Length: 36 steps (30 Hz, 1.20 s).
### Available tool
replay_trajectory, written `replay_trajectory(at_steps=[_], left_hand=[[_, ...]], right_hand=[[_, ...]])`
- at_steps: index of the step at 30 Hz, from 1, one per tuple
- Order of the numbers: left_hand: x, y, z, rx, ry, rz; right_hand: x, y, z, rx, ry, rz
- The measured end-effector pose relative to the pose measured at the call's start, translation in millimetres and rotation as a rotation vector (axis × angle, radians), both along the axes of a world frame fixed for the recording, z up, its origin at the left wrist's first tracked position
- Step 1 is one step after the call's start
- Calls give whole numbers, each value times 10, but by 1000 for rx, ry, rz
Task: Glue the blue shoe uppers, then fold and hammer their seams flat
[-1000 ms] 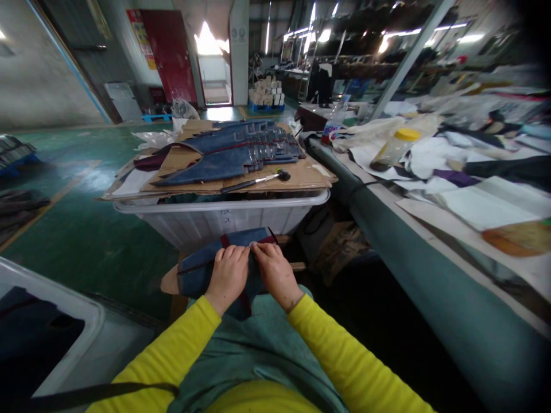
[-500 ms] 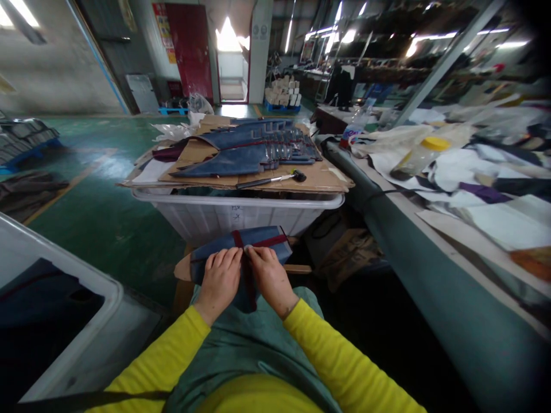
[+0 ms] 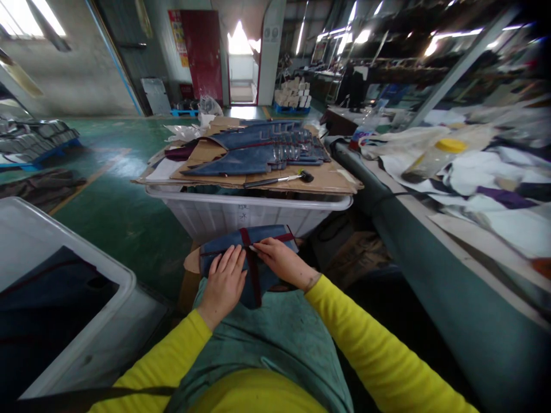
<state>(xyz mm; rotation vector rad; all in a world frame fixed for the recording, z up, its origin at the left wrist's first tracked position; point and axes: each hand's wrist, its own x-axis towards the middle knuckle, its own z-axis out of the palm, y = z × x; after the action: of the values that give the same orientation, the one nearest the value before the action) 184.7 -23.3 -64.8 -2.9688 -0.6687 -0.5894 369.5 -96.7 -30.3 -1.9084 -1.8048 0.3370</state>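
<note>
A blue leather-like piece (image 3: 271, 230) with dark red strips (image 3: 255, 284) crossing on it lies over a pale wooden form (image 3: 192, 261) before my lap. My left hand (image 3: 224, 284) rests on its left part, fingers stretched out and lying flat near the crossing. On the other side, my right hand (image 3: 282, 261) is closed in a pinch at the crossing. A small pale tip shows at its fingertips, too small to name. The lower edge of the blue piece hangs over my green apron (image 3: 293, 332).
Ahead, a white bin (image 3: 253, 201) carries cardboard (image 3: 336, 179) with a stack of blue cut pieces (image 3: 245, 158) and a black-handled hammer-like tool (image 3: 279, 179). Another white bin (image 3: 129, 281) holding blue pieces stands left. Along the right runs a cluttered bench (image 3: 404, 212) with a yellow-lidded jar (image 3: 434, 159).
My right hand has turned and shifted right, its fingers now pointing left at the crossing. My left hand has slid slightly lower and flattened. The whole view has shifted a little.
</note>
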Motion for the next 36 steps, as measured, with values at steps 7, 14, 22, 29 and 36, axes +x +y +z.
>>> replay_trajectory(at_steps=[7, 14, 22, 29, 36], left_hand=[[-6, 36, 6, -6, -11, -20], [-10, 34, 45, -57, -26, -23], [180, 169, 238, -118, -31, 29], [152, 207, 130, -131, 18, -80], [166, 271, 89, -155, 10, -91]], right_hand=[[90, 121, 201, -89, -97, 173], [33, 87, 240, -96, -204, 171], [129, 230, 315, -170, -164, 230], [-20, 280, 336, -193, -367, 245], [-167, 266, 229, -144, -330, 81]])
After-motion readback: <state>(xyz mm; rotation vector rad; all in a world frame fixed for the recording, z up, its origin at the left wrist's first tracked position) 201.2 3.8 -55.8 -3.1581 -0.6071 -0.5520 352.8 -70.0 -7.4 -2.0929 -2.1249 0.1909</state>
